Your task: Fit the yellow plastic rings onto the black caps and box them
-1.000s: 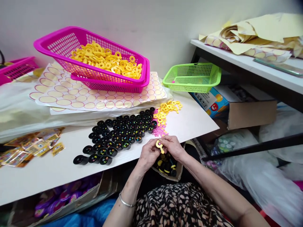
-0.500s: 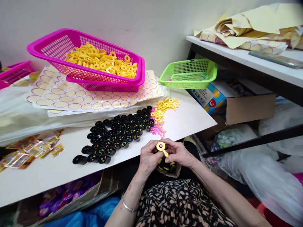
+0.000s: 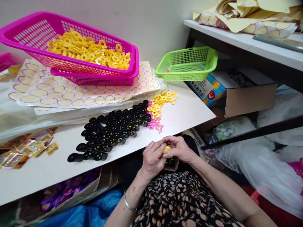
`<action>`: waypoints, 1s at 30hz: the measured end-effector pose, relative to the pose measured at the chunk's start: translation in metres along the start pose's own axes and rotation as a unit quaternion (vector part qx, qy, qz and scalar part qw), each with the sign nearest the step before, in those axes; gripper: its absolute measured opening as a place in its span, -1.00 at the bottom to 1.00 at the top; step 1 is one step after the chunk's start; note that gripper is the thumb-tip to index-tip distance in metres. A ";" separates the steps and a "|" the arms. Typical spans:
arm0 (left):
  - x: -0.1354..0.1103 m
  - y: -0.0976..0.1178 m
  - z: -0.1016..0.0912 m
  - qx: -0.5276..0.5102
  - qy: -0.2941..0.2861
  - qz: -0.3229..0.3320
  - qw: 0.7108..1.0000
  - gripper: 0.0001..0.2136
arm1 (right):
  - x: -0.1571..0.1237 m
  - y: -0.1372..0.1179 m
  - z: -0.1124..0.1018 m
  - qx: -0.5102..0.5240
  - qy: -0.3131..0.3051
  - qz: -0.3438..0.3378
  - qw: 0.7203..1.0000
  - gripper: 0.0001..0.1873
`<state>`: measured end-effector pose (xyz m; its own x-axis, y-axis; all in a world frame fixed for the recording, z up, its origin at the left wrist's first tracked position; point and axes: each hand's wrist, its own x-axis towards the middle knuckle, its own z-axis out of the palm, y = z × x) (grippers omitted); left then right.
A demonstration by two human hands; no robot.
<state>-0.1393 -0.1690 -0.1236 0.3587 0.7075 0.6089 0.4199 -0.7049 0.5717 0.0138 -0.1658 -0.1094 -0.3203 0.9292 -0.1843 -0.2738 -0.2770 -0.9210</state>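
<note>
My left hand (image 3: 152, 157) and my right hand (image 3: 178, 149) meet above my lap, fingers curled together. Between them shows part of a yellow plastic ring piece with a short handle (image 3: 167, 148), mostly covered by my fingers. Just below, a small cardboard box (image 3: 174, 167) on my lap holds black and yellow items, largely hidden. On the table ahead lie loose yellow ring pieces (image 3: 161, 100) and a scatter of small pink beads (image 3: 155, 124). Rows of black cups (image 3: 115, 124) with coloured bits inside stand left of them.
A pink basket (image 3: 87, 71) piled with yellow rings sits on sticker sheets (image 3: 63, 94). Behind the table's right end are a green basket (image 3: 187, 76) and an open carton (image 3: 251, 100). Shiny packets (image 3: 30, 148) lie at left; a shelf (image 3: 236, 42) juts in at upper right.
The yellow ring piece, earlier facing up with a pink bead in its centre, is now mostly covered. My left hand has turned over it, and the hands have drawn closer. The view has shifted slightly.
</note>
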 end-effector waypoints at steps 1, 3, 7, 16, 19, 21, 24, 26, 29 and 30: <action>0.000 0.000 0.001 0.002 -0.001 -0.003 1.000 -0.76 | 0.000 0.001 0.001 0.004 0.010 -0.003 1.000 -0.51; 0.000 0.000 0.001 0.012 -0.007 -0.011 1.000 -0.78 | -0.002 0.004 0.002 0.013 0.029 -0.012 0.999 -0.54; -0.009 -0.001 0.003 0.039 -0.039 0.013 0.998 -0.80 | -0.009 0.009 0.002 0.030 -0.013 0.017 0.999 -0.55; -0.038 0.001 0.018 0.051 -0.074 0.036 0.995 -0.83 | -0.021 0.037 -0.009 0.003 -0.009 0.102 0.995 -0.56; -0.037 -0.004 0.018 0.028 -0.074 -0.009 0.997 -0.83 | -0.016 0.036 -0.010 -0.010 -0.034 0.094 0.995 -0.56; -0.035 -0.006 0.018 0.013 -0.076 -0.042 0.996 -0.85 | -0.011 0.035 -0.011 0.002 -0.067 0.110 0.992 -0.52; -0.031 -0.005 0.021 0.011 -0.070 -0.054 0.996 -0.86 | -0.005 0.035 -0.013 0.012 -0.066 0.123 0.990 -0.52; -0.030 -0.004 0.022 0.010 -0.067 -0.051 0.996 -0.85 | -0.003 0.037 -0.013 0.014 -0.036 0.107 0.993 -0.56; -0.028 -0.007 0.022 -0.012 -0.061 -0.073 0.995 -0.82 | -0.002 0.041 -0.010 0.028 -0.004 0.077 0.997 -0.64; -0.027 -0.008 0.021 -0.023 -0.060 -0.089 0.994 -0.81 | -0.001 0.042 -0.009 0.035 -0.003 0.076 0.997 -0.66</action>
<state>-0.1344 -0.1811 -0.1563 0.3794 0.8204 0.4278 0.4483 -0.5675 0.6906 0.0109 -0.1763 -0.1515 -0.3677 0.8743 -0.3169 -0.2840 -0.4301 -0.8570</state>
